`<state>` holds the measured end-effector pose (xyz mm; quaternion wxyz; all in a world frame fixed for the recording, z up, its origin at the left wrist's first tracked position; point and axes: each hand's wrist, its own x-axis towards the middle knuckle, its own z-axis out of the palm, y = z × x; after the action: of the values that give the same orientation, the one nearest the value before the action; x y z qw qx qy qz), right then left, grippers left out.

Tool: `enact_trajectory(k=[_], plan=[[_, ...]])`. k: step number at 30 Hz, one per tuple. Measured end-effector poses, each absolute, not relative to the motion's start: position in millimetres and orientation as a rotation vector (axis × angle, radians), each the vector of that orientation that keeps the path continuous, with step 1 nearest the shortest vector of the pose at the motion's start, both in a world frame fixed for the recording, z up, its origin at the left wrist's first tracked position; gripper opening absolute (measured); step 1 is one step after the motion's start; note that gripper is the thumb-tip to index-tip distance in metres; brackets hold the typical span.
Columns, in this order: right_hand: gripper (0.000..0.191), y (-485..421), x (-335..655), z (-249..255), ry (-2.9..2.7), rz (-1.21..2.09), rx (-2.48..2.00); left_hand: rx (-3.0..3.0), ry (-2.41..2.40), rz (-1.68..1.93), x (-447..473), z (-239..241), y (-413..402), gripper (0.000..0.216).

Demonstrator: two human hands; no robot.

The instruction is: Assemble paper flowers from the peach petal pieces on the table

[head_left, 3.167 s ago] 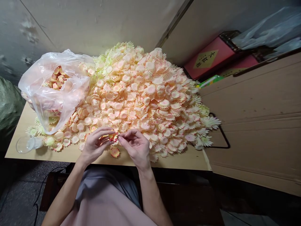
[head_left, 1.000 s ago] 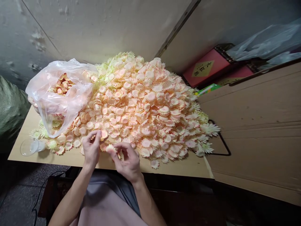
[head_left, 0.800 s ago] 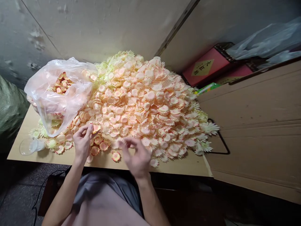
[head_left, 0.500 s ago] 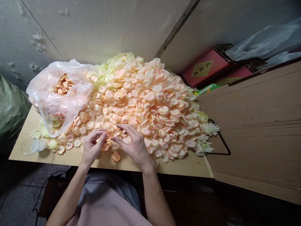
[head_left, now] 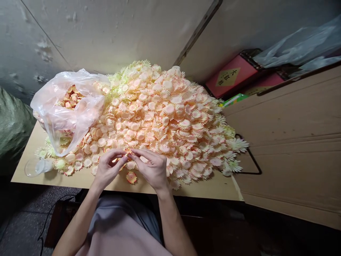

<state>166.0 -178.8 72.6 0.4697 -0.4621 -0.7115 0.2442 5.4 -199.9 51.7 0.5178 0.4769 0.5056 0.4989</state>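
Note:
Between my fingertips is a small orange-pink artificial flower piece [head_left: 128, 150] with a toothed edge. My left hand [head_left: 110, 165] pinches it from the left, thumb and fingers closed. From the right, my right hand [head_left: 151, 167] is closed on the same piece, fingertips almost touching those of the left. Behind both hands rises a large heap of artificial flower pieces [head_left: 160, 110], peach, pink and pale green. One loose flower piece with a red-edged rim [head_left: 131, 177] lies on the table just below my hands.
A translucent plastic bag [head_left: 85, 115] with darker flower pieces stands at the table's left. Near it a clear plastic cup [head_left: 34, 167] lies tipped over. A cardboard sheet [head_left: 287, 142] borders the wooden table [head_left: 207, 190] on the right; red boxes [head_left: 231, 76] stand behind it.
My hands have come together; the right moved left and its fingers closed from a spread pose. Both now pinch the flower piece, which is held slightly higher.

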Motion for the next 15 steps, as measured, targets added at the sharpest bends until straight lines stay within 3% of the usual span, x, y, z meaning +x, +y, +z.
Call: enact_trajectory(k=[15], plan=[[0.017, -179.4, 170.6, 65.2, -1.718, 0.949, -1.122, 1.359, 1.328, 1.180, 1.2, 65.8, -201.2, 0.023]])
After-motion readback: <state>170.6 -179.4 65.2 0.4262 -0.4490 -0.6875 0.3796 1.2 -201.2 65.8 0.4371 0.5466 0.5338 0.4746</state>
